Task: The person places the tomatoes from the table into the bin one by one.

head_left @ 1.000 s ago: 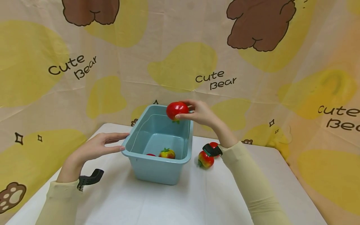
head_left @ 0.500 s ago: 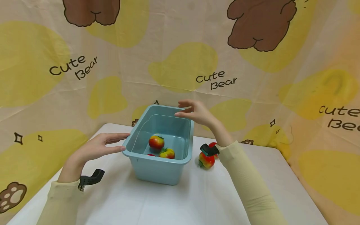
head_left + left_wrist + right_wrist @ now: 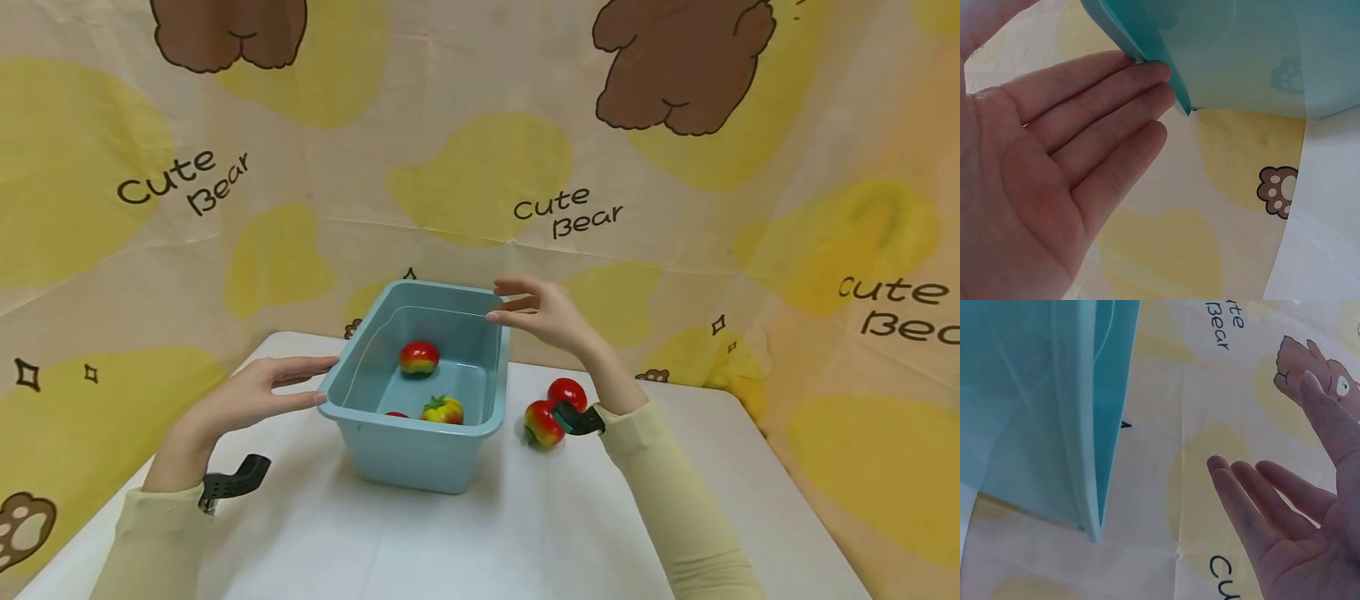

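A light blue plastic bin (image 3: 412, 460) stands on the white table. Inside lie a red-and-yellow tomato-like fruit (image 3: 419, 357), a yellower one with green leaves (image 3: 444, 409), and a red one (image 3: 397, 414) mostly hidden by the front wall. My left hand (image 3: 255, 392) touches the bin's left rim with straight fingers; the left wrist view shows the fingertips (image 3: 1159, 72) at the rim. Over the right rim hovers my right hand (image 3: 546, 318), fingers relaxed and holding nothing. In the right wrist view this hand (image 3: 1297, 537) is apart from the bin wall (image 3: 1022, 425).
Right of the bin, two more fruits sit on the table: a red-and-yellow one (image 3: 543, 423) and a red one (image 3: 567, 392), partly behind the right wrist's black strap mount (image 3: 577, 418). A patterned cloth (image 3: 465, 183) hangs behind the white table (image 3: 450, 542).
My right hand has let go of the red fruit, which dropped into the bin and rolled slightly toward the back. The right hand then shifted right. My left hand stays at the rim.
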`<state>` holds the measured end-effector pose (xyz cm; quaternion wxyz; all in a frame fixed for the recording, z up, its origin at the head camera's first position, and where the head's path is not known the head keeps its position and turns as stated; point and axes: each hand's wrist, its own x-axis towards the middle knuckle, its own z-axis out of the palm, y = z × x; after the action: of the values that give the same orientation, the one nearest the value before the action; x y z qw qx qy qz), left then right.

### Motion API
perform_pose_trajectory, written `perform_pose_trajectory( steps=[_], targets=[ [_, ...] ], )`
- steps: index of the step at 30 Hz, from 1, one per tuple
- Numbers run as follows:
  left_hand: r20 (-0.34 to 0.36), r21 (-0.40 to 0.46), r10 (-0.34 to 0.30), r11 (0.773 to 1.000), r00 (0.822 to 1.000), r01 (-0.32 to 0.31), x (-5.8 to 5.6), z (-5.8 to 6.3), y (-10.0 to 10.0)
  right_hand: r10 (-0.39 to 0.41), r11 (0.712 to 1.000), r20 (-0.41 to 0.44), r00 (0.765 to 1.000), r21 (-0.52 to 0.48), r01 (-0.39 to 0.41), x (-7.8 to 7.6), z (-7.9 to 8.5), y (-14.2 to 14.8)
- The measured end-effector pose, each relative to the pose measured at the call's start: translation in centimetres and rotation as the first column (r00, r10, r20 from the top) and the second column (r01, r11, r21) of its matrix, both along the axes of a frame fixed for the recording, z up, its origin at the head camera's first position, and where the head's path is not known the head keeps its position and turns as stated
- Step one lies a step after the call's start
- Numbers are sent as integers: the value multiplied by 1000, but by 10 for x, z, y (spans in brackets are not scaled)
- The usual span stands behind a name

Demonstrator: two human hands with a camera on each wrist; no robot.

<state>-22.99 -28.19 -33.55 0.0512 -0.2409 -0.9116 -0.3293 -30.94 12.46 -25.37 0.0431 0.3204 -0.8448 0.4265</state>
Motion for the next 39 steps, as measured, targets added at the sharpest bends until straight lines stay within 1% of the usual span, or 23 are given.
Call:
perform_pose_trajectory(
  steps=[8, 14, 21, 24, 30, 36, 39],
  targets=[
    [4, -15, 10, 1000, 1000, -10, 2, 3, 0, -48, 999, 2, 999, 2, 48, 0, -13, 20],
    [18, -2, 0, 1000, 1000, 0, 2, 3, 0, -70, 998, 17, 997, 7, 70, -1, -25, 36],
    [19, 7, -3, 1000, 1000, 3, 1, 2, 2, -111, 994, 75, 991, 13, 110, -2, -42, 51],
    [27, 6, 6, 1000, 1000, -6, 2, 2, 3, -119, 993, 90, 989, 12, 119, -3, -50, 58],
    [38, 9, -1, 1000, 999, 1, 3, 3, 3, -130, 992, 112, 985, 12, 129, -4, -65, 69],
    [36, 19, -15, 1000, 999, 14, 2, 3, 4, -176, 984, 146, 973, 29, 174, -5, -81, 77],
    [38, 19, -10, 1000, 999, 10, 2, 3, 3, -193, 981, 171, 966, 30, 190, -4, -88, 80]
  ],
)
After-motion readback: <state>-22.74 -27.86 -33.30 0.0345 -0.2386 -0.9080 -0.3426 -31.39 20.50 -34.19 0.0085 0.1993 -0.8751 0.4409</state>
